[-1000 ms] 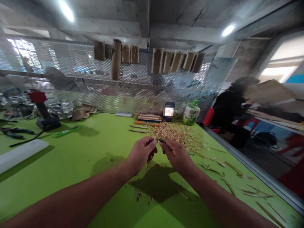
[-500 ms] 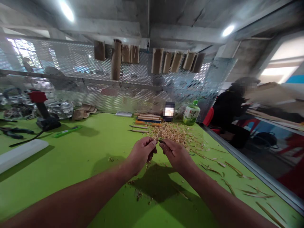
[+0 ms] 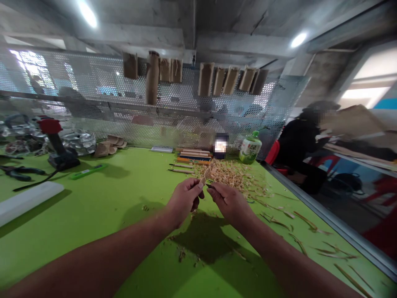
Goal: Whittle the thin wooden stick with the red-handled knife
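Our right hand (image 3: 231,202) hides most of a dark tool (image 3: 210,186), our left hand (image 3: 184,200) the near end of a pale stick (image 3: 204,179); left of both, the view crops a white block (image 3: 31,202).

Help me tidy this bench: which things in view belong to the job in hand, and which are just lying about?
Likely part of the job:
slim pale piece in the left hand
dark tool in the right hand, mostly hidden
pale shavings

Probably just lying about:
power drill
pliers
slim green item
white block
green-capped bottle
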Motion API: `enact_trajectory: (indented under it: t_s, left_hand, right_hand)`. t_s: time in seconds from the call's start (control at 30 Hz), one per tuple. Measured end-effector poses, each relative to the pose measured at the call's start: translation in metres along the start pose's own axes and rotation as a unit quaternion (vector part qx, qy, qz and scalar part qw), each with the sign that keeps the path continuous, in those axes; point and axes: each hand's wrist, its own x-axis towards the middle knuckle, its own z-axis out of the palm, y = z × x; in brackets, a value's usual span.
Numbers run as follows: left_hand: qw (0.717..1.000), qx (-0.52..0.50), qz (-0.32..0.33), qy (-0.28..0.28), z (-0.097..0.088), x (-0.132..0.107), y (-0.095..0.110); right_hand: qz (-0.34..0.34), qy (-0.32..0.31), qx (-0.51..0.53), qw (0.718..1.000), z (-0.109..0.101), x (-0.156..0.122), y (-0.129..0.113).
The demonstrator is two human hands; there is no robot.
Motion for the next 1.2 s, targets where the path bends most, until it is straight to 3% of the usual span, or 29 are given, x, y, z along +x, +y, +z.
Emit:
enact_trajectory:
  t_s: [0.73,1.2]
  left_hand:
    - [1.0,0.011,-0.019,-0.004,0.0018,-0.0001,-0.0021]
    - [0.999,0.032,-0.029,0.009,0.0009,0.0015,-0.0074]
  right_hand:
    - [0.005,0.018,-0.006,1.0,0.0013,-0.0006,0.0009]
    - [0.0,0.006,-0.097,0.995,0.0014,0.0031,0.003]
